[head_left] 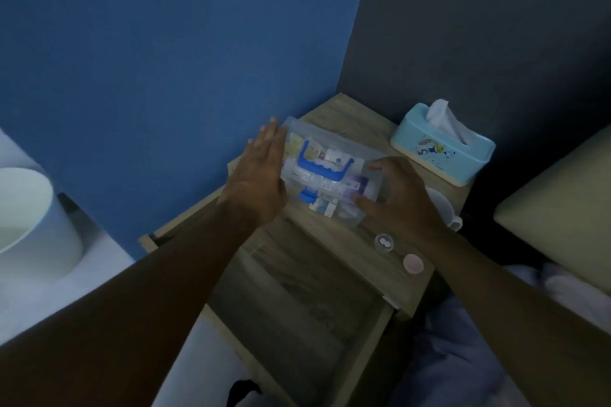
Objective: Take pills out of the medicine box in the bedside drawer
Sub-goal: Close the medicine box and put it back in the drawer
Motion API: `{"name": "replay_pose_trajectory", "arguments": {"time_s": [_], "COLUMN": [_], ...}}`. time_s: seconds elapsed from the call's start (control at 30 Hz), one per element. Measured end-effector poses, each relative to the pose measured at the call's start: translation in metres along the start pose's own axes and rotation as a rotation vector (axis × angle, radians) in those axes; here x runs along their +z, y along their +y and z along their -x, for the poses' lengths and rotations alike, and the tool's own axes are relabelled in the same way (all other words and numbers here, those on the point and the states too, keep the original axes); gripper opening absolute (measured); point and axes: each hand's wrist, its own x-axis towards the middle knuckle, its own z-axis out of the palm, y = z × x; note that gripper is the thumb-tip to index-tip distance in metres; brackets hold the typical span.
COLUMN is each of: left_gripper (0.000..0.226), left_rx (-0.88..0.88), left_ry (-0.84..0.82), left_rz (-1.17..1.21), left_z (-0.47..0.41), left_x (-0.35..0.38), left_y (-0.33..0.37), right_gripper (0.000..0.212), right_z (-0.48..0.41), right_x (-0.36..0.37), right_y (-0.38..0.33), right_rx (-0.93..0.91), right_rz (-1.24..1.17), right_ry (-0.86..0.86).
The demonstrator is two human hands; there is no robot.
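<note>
i see the clear medicine box (325, 175) sitting on the nightstand top (337, 116), between my two hands. my left hand (261, 172) lies flat and spread against its left end; my right hand (400, 195) curls around its right end, fingers wide. the drawer (297, 301) stands open beneath my wrists. a small pill cup (384, 242) sits just below my right hand.
</note>
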Motion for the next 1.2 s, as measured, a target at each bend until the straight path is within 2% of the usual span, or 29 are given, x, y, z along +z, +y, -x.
{"name": "replay_pose_trajectory", "arguments": {"time_s": [0.17,0.33,0.47,0.6,0.7,0.87,1.0,1.2], "left_gripper": [0.090,0.090,0.086,0.082,0.084,0.092,0.086,0.075], "left_rx": [0.013,-0.055,-0.026,0.015,0.027,0.006,0.048,0.044], "left_ry": [-0.248,-0.266,-0.228,-0.227,-0.244,-0.265,-0.179,-0.126], "left_rz": [-0.124,-0.174,-0.272,-0.398,-0.425,-0.321,-0.282,-0.283], "left_z": [0.003,-0.002,0.001,0.002,0.004,-0.001,-0.008,-0.010], "left_x": [0.013,0.018,0.023,0.027,0.026,0.016,0.010,0.014], "left_y": [0.002,0.005,0.006,0.009,0.010,0.009,0.006,0.007], "right_gripper": [0.045,0.052,0.052,0.052,0.051,0.054,0.054,0.055], "right_z": [0.004,0.016,0.017,0.018,0.015,0.013,0.012,0.014], "right_x": [0.014,0.026,0.029,0.031,0.029,0.026,0.024,0.024], "right_y": [0.003,0.010,0.009,0.015,0.014,0.009,0.007,0.006], "right_rx": [-0.150,-0.244,-0.254,-0.301,-0.256,-0.246,-0.249,-0.210], "right_rz": [0.122,0.210,0.237,0.418,0.297,0.363,0.386,0.265], "right_ry": [-0.006,0.006,0.031,-0.078,-0.006,-0.049,-0.073,-0.011]}}
